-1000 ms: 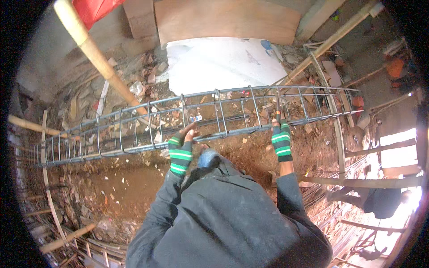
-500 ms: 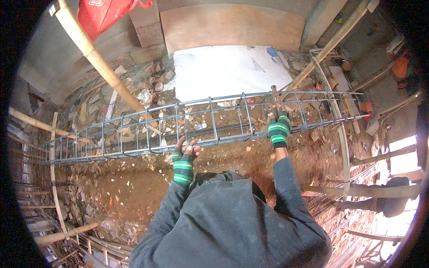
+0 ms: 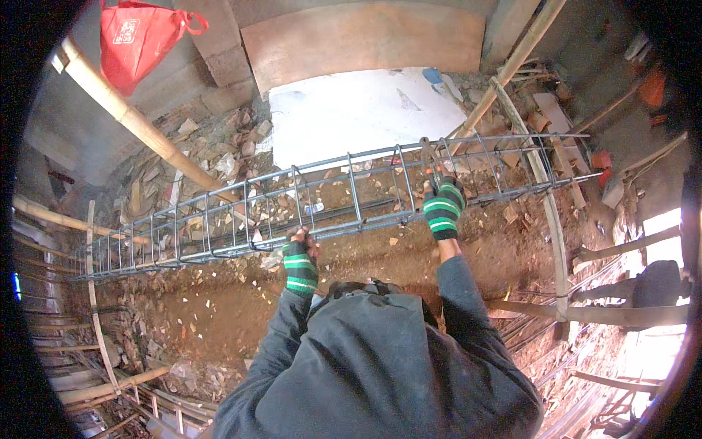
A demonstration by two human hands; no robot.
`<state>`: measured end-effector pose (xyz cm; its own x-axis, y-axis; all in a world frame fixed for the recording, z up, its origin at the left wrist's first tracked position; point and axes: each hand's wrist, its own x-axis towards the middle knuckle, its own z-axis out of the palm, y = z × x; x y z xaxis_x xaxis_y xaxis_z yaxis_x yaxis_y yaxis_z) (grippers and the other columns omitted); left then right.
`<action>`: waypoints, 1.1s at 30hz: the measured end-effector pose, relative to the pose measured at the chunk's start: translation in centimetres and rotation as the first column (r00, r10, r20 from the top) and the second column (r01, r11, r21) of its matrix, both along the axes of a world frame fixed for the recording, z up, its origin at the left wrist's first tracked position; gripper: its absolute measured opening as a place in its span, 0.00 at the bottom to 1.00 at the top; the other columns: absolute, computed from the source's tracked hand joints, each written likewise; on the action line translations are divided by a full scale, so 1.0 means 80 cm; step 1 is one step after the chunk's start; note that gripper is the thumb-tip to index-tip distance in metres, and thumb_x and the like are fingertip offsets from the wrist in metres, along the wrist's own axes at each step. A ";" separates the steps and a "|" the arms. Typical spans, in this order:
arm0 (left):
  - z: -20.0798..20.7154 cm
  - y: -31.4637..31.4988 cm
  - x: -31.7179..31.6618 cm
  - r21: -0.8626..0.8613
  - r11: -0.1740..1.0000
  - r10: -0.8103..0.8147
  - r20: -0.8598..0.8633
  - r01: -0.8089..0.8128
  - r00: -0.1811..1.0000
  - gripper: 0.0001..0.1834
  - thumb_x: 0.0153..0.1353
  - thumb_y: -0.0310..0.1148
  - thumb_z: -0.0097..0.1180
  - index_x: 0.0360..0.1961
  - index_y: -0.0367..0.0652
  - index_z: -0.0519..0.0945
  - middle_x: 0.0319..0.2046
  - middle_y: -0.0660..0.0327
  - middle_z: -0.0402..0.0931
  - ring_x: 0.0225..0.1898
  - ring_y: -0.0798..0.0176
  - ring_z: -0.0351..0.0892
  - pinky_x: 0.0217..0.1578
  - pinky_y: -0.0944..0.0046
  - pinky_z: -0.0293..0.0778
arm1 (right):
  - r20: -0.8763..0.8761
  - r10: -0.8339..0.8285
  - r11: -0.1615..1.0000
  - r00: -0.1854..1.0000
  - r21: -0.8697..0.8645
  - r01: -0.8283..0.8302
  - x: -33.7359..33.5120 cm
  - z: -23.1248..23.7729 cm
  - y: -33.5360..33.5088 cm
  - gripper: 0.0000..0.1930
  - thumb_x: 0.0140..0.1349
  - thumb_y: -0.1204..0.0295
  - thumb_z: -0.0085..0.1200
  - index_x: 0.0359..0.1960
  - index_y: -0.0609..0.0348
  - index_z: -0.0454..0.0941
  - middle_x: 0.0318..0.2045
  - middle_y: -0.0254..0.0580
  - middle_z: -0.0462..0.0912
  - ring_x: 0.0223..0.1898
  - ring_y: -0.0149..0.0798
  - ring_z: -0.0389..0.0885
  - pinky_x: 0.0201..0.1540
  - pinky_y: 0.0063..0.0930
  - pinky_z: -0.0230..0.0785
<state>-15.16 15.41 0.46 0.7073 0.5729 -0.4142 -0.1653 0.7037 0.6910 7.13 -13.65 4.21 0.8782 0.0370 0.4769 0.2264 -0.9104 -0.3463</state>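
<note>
A long rebar cage (image 3: 358,197) of steel bars and square stirrups lies across in front of me, resting on wooden cross-supports. My right hand (image 3: 444,211), in a green and black striped fingerless glove, is closed round the handles of steel pincers (image 3: 428,155). Their jaws point away from me, up by the far top bar. My left hand (image 3: 299,265), gloved alike, is at the cage's near bar with its fingers curled together. Whatever those fingers pinch is too small to make out.
Bamboo poles (image 3: 139,132) slant up on both sides of the cage. Beyond it a white sheet (image 3: 358,117) lies before a brown board (image 3: 365,40). A red bag (image 3: 139,44) hangs at the upper left. Broken rubble (image 3: 212,146) litters the ground. Wooden rails (image 3: 607,314) stand at the right.
The view has shifted a little. My right hand and the pincers have moved left along the cage. My left fingers, looser before, are now drawn in at the near bar.
</note>
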 end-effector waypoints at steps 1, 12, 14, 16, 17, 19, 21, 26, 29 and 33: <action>-0.003 -0.010 0.007 0.015 0.999 -0.032 -0.017 0.033 0.999 0.09 0.69 0.35 0.54 0.42 0.41 0.79 0.21 0.66 0.69 0.14 0.69 0.63 0.16 0.65 0.61 | 0.024 0.043 0.997 0.999 0.057 -0.045 0.001 -0.002 0.003 0.30 0.56 0.63 0.67 0.61 0.53 0.75 0.50 0.62 0.80 0.46 0.63 0.81 0.45 0.57 0.74; 0.006 -0.054 -0.009 0.161 0.983 0.117 -0.179 -0.088 0.977 0.07 0.70 0.35 0.54 0.42 0.43 0.77 0.24 0.64 0.73 0.18 0.66 0.71 0.18 0.65 0.70 | -0.178 0.052 0.994 0.983 0.101 -0.034 0.008 -0.010 0.009 0.31 0.57 0.64 0.66 0.63 0.52 0.73 0.52 0.62 0.77 0.53 0.64 0.77 0.51 0.56 0.72; 0.007 -0.056 -0.017 0.172 0.977 0.167 -0.243 -0.127 0.956 0.07 0.70 0.35 0.56 0.43 0.45 0.78 0.25 0.64 0.75 0.21 0.68 0.72 0.19 0.66 0.69 | 0.048 0.114 0.992 0.992 0.047 -0.116 -0.002 0.002 0.015 0.29 0.58 0.64 0.66 0.62 0.53 0.75 0.51 0.61 0.77 0.53 0.63 0.76 0.53 0.56 0.70; 0.007 -0.057 -0.025 0.168 0.971 0.210 -0.240 -0.172 0.948 0.07 0.70 0.35 0.56 0.44 0.46 0.77 0.27 0.64 0.75 0.23 0.69 0.73 0.21 0.65 0.71 | 0.178 0.200 0.946 0.963 0.220 -0.237 -0.015 0.018 0.023 0.27 0.61 0.63 0.66 0.61 0.55 0.76 0.51 0.58 0.78 0.51 0.60 0.76 0.54 0.54 0.70; 0.005 -0.056 -0.030 0.163 0.969 0.222 -0.240 -0.186 0.945 0.07 0.70 0.35 0.55 0.44 0.46 0.77 0.27 0.64 0.75 0.24 0.69 0.73 0.21 0.65 0.71 | 0.118 0.222 0.922 0.968 0.297 -0.248 -0.023 0.024 0.031 0.24 0.63 0.61 0.65 0.59 0.56 0.78 0.51 0.56 0.78 0.52 0.56 0.76 0.55 0.52 0.70; -0.001 -0.052 -0.039 0.136 0.958 0.281 -0.258 -0.253 0.925 0.06 0.69 0.34 0.55 0.45 0.47 0.77 0.27 0.66 0.75 0.24 0.69 0.72 0.24 0.65 0.71 | 0.039 0.327 0.893 0.944 0.315 -0.322 -0.046 0.032 0.046 0.21 0.63 0.62 0.64 0.57 0.54 0.80 0.52 0.52 0.80 0.55 0.55 0.76 0.59 0.52 0.68; -0.009 -0.041 -0.050 0.197 0.953 0.281 -0.277 -0.232 0.919 0.08 0.69 0.34 0.55 0.45 0.43 0.78 0.28 0.64 0.76 0.25 0.69 0.74 0.24 0.66 0.73 | -0.017 0.409 0.878 0.913 0.281 -0.388 -0.068 0.032 0.066 0.16 0.64 0.62 0.63 0.52 0.51 0.83 0.53 0.48 0.81 0.56 0.52 0.75 0.62 0.50 0.65; -0.046 -0.011 -0.090 0.322 0.930 0.282 -0.307 -0.179 0.909 0.08 0.67 0.36 0.58 0.39 0.42 0.81 0.26 0.66 0.78 0.23 0.72 0.72 0.22 0.69 0.69 | -0.087 0.628 0.721 0.774 0.439 -0.536 -0.134 0.016 0.120 0.11 0.65 0.68 0.63 0.46 0.57 0.85 0.43 0.47 0.85 0.45 0.46 0.82 0.51 0.40 0.74; -0.074 0.007 -0.117 0.212 0.976 0.138 -0.438 -0.047 0.888 0.07 0.66 0.34 0.59 0.37 0.43 0.83 0.24 0.66 0.78 0.20 0.72 0.71 0.20 0.68 0.67 | -0.147 0.714 0.661 0.685 0.463 -0.590 -0.157 0.012 0.142 0.10 0.65 0.69 0.63 0.46 0.59 0.85 0.40 0.46 0.85 0.41 0.43 0.83 0.46 0.37 0.75; -0.115 0.022 -0.125 0.212 0.967 -0.013 -0.518 0.143 0.855 0.09 0.63 0.36 0.61 0.39 0.43 0.84 0.22 0.68 0.74 0.23 0.69 0.71 0.19 0.65 0.65 | -0.190 0.772 0.598 0.606 0.539 -0.593 -0.177 0.011 0.166 0.13 0.65 0.68 0.63 0.48 0.59 0.83 0.39 0.45 0.84 0.39 0.41 0.82 0.44 0.36 0.74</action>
